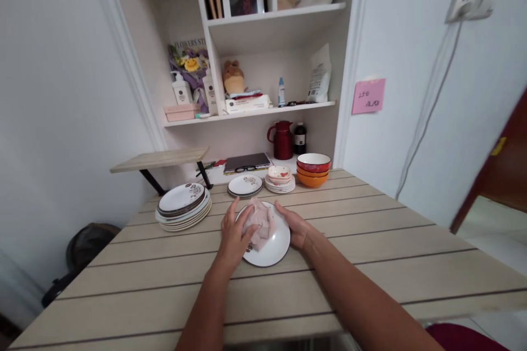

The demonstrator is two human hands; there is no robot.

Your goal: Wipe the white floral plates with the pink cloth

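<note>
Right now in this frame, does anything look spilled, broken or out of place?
Nothing stands out. The left hand is on a crumpled cloth on the white plate, the right hand at the plate's rim. The tall plate stack and bowl stack stand upright. No spill or breakage shows, though fine chips might not.

A stuffed toy [234, 78] sits on a far shelf [247, 113]; below, a red jug [283, 141] stands right of what may be a laptop [247, 161]. The right wall [395, 22] bears a pink note [368, 96].
</note>
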